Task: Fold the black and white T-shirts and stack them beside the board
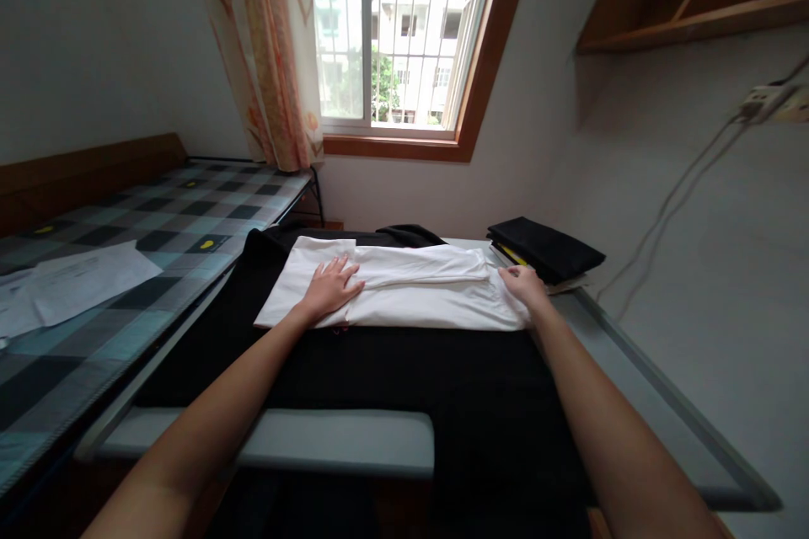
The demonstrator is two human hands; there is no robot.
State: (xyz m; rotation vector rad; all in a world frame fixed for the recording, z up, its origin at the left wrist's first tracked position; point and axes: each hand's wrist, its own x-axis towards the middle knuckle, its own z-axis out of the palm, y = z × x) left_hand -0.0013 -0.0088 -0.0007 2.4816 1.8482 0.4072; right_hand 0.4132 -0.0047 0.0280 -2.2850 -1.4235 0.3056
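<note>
A white garment [423,299], folded into a long strip, lies across a black cloth [410,370] on the table. My left hand [332,288] rests flat on the garment's left part with fingers spread. At the garment's right end, my right hand [522,282] has thumb and fingers pinched together on the white fabric. Part of that end is hidden behind the hand. Small creases run along the upper layer between the two hands.
A folded black item [544,246] sits on a small stack at the back right. The grey table edge [334,442] shows in front. To the left is a bed with a checked mattress [215,215] and white papers [76,282]. Cables [683,164] hang along the right wall.
</note>
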